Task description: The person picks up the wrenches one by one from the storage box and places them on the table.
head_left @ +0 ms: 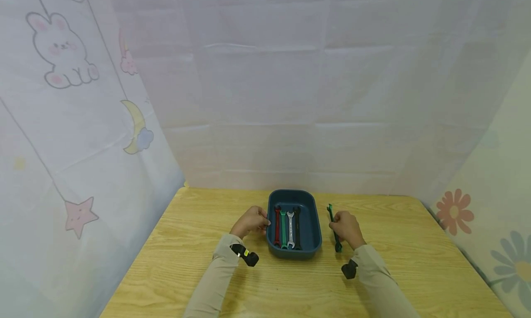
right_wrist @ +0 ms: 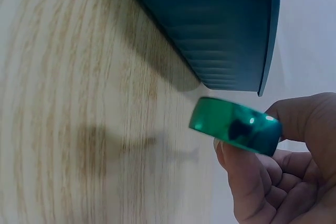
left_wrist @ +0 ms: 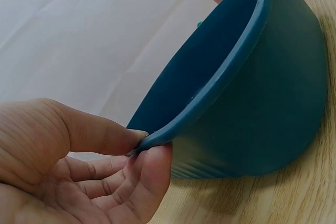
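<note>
A dark blue plastic bin [head_left: 309,223] stands on the table with several open-end wrenches side by side in it: a red wrench [head_left: 277,226], a green wrench [head_left: 284,229], a silver wrench [head_left: 291,229] and a black wrench [head_left: 297,228]. My left hand [head_left: 254,220] pinches the bin's left rim [left_wrist: 157,139] between thumb and fingers. To the right of the bin, my right hand [head_left: 346,226] holds another green wrench [head_left: 337,245] by its middle, thumb against fingers. In the right wrist view its shiny green end [right_wrist: 220,123] points at the camera, above the table.
The wooden table [head_left: 199,262] reaches to a pale cloth backdrop [head_left: 265,124] behind it. Patterned cloth hangs at both sides, with a bunny and star [head_left: 80,215] on the left and flowers [head_left: 455,211] on the right.
</note>
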Action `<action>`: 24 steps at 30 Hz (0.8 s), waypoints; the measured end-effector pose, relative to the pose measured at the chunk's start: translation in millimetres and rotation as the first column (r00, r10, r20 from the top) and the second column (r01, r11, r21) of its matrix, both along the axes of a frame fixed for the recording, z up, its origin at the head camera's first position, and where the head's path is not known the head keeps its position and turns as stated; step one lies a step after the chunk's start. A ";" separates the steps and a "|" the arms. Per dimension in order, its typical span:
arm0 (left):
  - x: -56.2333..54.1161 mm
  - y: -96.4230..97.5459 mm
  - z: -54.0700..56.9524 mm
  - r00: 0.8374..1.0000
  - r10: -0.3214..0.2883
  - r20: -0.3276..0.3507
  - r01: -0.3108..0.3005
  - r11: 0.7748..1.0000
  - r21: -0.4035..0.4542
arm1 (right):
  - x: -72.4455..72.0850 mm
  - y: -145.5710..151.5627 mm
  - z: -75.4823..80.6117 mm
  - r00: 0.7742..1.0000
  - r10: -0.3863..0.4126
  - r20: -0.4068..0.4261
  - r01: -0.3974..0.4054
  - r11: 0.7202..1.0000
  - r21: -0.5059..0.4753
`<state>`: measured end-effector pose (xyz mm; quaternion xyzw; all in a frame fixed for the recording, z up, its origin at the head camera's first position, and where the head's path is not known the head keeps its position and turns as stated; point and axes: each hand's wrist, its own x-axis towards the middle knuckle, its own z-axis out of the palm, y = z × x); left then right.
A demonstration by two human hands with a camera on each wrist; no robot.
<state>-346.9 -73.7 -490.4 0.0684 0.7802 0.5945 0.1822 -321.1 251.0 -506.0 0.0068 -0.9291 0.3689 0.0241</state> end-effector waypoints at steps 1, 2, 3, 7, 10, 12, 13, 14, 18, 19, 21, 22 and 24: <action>-0.2 -0.2 -0.1 1.000 -0.001 0.000 0.001 1.000 -0.001 | 0.3 0.1 -0.3 1.000 0.002 -0.001 -0.002 1.000 0.000; -0.2 -0.2 -0.1 1.000 -0.001 0.001 0.001 1.000 -0.003 | 0.5 0.3 -1.0 1.000 0.002 -0.001 -0.002 1.000 0.000; -0.4 -0.2 -0.3 1.000 -0.001 0.004 0.001 1.000 -0.004 | 0.7 0.5 -1.7 1.000 0.003 0.000 -0.003 1.000 0.000; -0.7 -0.3 -0.8 1.000 -0.003 0.009 0.003 1.000 -0.011 | 1.1 1.3 -4.7 1.000 0.003 0.000 -0.003 1.000 -0.002; -1.7 -0.4 -0.7 1.000 -0.002 0.006 0.002 1.000 -0.015 | 0.4 1.9 -6.2 1.000 0.003 0.002 -0.003 1.000 -0.004; -3.0 -0.4 -0.9 1.000 -0.002 0.003 0.002 1.000 -0.016 | -0.2 2.3 -6.9 1.000 0.003 -0.001 -0.003 1.000 -0.004; -3.7 -0.3 -1.2 1.000 -0.002 0.002 0.002 1.000 -0.016 | -0.6 2.6 -7.2 1.000 0.004 -0.003 -0.004 1.000 -0.004; -4.2 -0.3 -1.3 1.000 -0.002 0.002 0.002 1.000 -0.015 | -1.0 2.8 -7.4 1.000 0.006 -0.005 -0.006 1.000 -0.003; -4.0 -0.2 -1.2 1.000 0.003 0.007 -0.003 1.000 -0.011 | -1.8 3.6 -8.8 1.000 0.009 -0.007 -0.009 1.000 0.000; -3.5 0.0 -0.9 1.000 0.004 0.010 -0.004 1.000 -0.010 | -1.8 3.8 -9.5 1.000 0.009 -0.007 -0.009 1.000 0.002; -2.0 0.1 -0.4 1.000 0.005 0.011 -0.004 1.000 -0.009 | -1.2 4.1 -10.6 1.000 0.008 0.000 -0.008 1.000 0.003; -1.5 0.2 -0.2 1.000 0.004 0.012 -0.004 1.000 -0.009 | -0.9 4.2 -11.1 1.000 0.008 0.003 -0.008 1.000 0.002; -0.7 0.4 -0.1 1.000 0.003 0.017 -0.003 1.000 -0.008 | 0.0 4.5 -12.2 1.000 0.010 0.007 -0.010 1.000 0.001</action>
